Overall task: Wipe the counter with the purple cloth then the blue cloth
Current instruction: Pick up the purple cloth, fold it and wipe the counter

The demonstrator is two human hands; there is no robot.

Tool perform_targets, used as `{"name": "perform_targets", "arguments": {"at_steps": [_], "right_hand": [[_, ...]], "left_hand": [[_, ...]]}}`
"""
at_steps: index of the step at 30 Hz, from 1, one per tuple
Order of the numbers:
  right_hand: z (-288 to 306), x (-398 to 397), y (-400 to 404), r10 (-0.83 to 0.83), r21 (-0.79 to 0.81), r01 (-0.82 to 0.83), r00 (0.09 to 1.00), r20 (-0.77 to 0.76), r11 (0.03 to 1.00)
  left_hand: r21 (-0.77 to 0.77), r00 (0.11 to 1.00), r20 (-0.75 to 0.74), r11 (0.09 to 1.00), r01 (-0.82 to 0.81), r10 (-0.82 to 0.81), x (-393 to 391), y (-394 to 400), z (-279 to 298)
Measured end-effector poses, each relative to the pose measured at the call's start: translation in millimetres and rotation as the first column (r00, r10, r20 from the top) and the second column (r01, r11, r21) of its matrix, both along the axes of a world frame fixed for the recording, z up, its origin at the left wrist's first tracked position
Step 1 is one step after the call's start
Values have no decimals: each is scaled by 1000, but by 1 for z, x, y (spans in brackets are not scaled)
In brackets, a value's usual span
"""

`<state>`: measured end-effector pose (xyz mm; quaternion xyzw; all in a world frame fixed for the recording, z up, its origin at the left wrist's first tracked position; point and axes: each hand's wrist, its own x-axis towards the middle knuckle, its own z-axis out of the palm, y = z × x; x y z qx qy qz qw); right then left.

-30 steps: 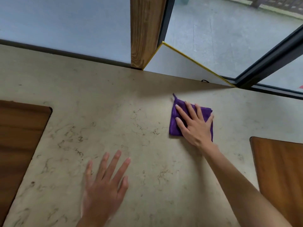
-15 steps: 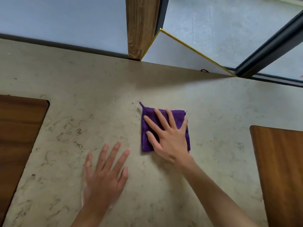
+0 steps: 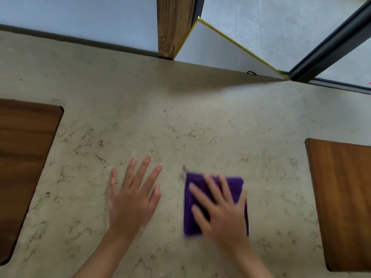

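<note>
Right hand [image 3: 221, 212] flat on the folded purple cloth [image 3: 192, 221], fingers spread and pressing down, not pinching or gripping any edge. Cloth low on the marbled beige counter [image 3: 180, 121], near the front of the view, blurred with motion. Left hand [image 3: 131, 199] just beside it, palm down on bare stone, fingers open and splayed, holding nothing. Dark wooden panels inset at the left [image 3: 24, 157] and right [image 3: 341, 201], well apart from the cloth. No blue cloth anywhere in view.

Likely mid-wipe with the first cloth, second cloth not yet begun. Risks from here: with only palm pressure and no grip, cloth liable to slip out from under the fingers or bunch up and unfold on a quick stroke. Also possible: a stroke running into the braced left hand, so close alongside. Far strip under the wooden post [image 3: 174, 27] and the corners by the panels easy to miss.
</note>
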<state>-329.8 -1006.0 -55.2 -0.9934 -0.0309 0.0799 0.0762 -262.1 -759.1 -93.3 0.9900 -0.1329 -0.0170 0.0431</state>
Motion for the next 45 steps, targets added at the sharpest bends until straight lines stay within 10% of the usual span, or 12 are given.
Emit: {"name": "perform_targets", "arguments": {"at_steps": [9, 24, 30, 45], "right_hand": [[-5, 202, -21, -96, -15, 96, 995, 7, 995], [2, 11, 45, -107, 93, 101, 992, 65, 991], [27, 18, -10, -518, 563, 423, 855, 11, 710], [19, -3, -58, -332, 543, 341, 936, -118, 767]], "left_hand": [[-16, 996, 84, 1000, 2, 0, -2, -1, -11], [-56, 997, -73, 998, -26, 22, -2, -3, 14], [-490, 958, -175, 824, -285, 227, 6, -35, 60], [-348, 983, -182, 933, -91, 28, -8, -36, 57]]}}
